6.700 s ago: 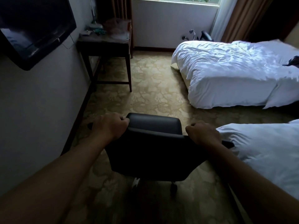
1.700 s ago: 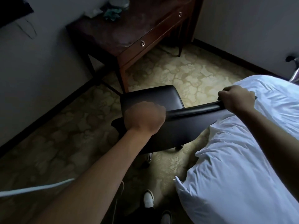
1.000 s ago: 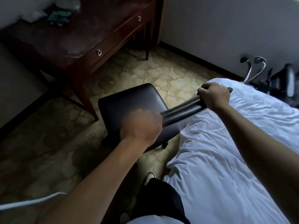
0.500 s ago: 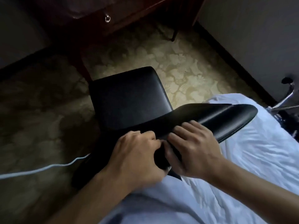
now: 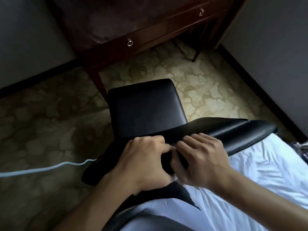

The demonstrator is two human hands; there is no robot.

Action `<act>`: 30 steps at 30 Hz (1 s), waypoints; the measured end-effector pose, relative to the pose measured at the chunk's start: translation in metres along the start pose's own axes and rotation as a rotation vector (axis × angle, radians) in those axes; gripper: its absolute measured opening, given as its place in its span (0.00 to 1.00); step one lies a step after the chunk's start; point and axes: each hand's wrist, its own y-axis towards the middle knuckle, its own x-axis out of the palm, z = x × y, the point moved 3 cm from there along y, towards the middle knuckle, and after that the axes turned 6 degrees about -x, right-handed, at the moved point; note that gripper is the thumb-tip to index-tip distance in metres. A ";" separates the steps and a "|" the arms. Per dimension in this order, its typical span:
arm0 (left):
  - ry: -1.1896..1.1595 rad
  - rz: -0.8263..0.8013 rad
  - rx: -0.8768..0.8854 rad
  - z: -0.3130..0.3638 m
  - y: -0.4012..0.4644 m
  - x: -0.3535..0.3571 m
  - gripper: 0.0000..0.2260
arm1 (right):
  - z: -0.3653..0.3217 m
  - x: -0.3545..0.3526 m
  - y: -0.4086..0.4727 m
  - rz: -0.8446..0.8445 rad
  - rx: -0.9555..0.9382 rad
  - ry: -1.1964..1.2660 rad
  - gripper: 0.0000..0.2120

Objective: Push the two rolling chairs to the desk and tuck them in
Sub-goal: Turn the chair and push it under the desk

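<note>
1. Left hand (image 5: 143,162) and right hand (image 5: 201,159) lie side by side, fingers curled around the black chair (image 5: 146,107) backrest's top edge.
2. Chair seat faces the desk (image 5: 150,32), short of its front edge.
3. White bed (image 5: 260,177) presses the backrest's right side.
4. Pale cable (image 5: 41,169) crosses the carpet (image 5: 208,84) at left.

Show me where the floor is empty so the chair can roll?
Bare patterned carpet lies between the black leather chair and the dark wooden desk, and continues beneath the desk. It is crowded behind, where the chair back meets the white bed, and left, by the pale cable.
</note>
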 end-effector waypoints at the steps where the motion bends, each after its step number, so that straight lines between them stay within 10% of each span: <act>1: -0.009 -0.019 0.001 -0.002 0.009 -0.002 0.22 | 0.006 0.003 0.005 -0.008 0.006 0.003 0.15; 15: -0.323 -0.221 -0.146 -0.001 0.173 -0.024 0.20 | 0.158 0.013 0.081 -0.159 -0.188 0.268 0.10; 30: -0.504 0.249 -0.521 0.087 0.230 0.016 0.18 | 0.317 -0.027 0.079 -0.616 -0.505 0.248 0.27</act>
